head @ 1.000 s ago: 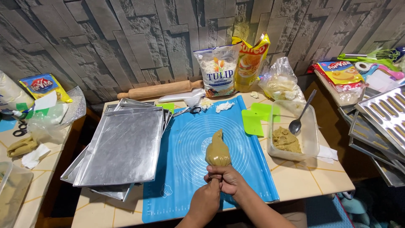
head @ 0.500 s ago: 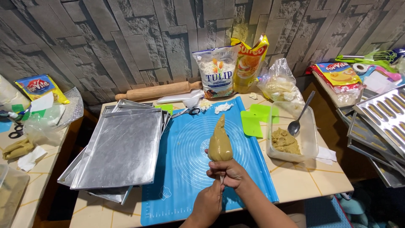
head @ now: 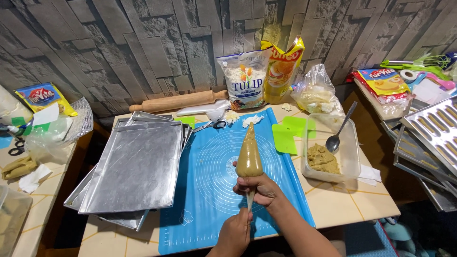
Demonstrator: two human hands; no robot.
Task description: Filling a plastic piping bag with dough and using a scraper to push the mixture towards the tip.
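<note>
Pointing its tapered tip away from the person, a filled piping bag [head: 249,154] is held above the blue baking mat [head: 209,190], its long axis running from near edge to far wall. The right hand [head: 261,189] is wrapped about the bag's base, fingers clamped on it; the twisted tail is pinched by the left hand [head: 235,233]. Open mat is seen around the bag. Stacked metal trays [head: 135,169] lie left, a clear tub [head: 328,154] of dough right, on the tiled worktop [head: 342,204] against a grey stone-patterned wall [head: 143,47].
</note>
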